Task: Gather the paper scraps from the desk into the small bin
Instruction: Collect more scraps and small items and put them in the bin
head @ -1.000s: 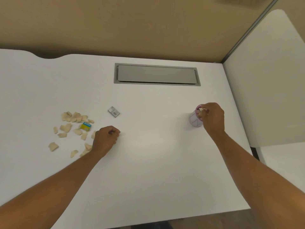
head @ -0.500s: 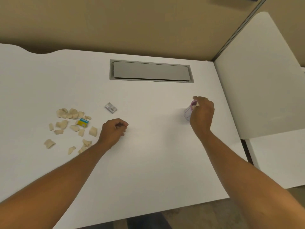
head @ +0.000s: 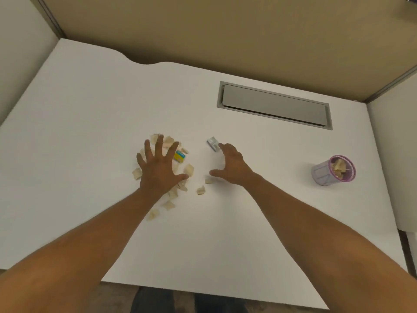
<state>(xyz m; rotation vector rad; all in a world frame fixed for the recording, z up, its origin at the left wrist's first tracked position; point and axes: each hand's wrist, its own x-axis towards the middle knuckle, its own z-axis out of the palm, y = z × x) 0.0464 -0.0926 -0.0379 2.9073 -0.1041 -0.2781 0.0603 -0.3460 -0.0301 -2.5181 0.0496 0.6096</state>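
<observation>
Several tan paper scraps (head: 189, 169) lie scattered on the white desk (head: 90, 114) near its middle. My left hand (head: 158, 168) is spread flat, fingers apart, on top of the scrap pile and hides part of it. My right hand (head: 232, 164) hovers open just right of the scraps, thumb near one small scrap (head: 208, 181). The small lilac bin (head: 331, 169) with a pink rim stands far right on the desk, apart from both hands, with scraps inside.
A yellow-and-blue small box (head: 179, 156) lies among the scraps beside my left fingers. A small grey box (head: 213, 143) sits at my right fingertips. A grey cable hatch (head: 274, 106) is set in the desk's back. Partition walls (head: 203, 30) enclose three sides.
My right hand left the bin and moved left to the scraps, now open. My left hand opened from a fist and spread over the pile. The camera view turned left.
</observation>
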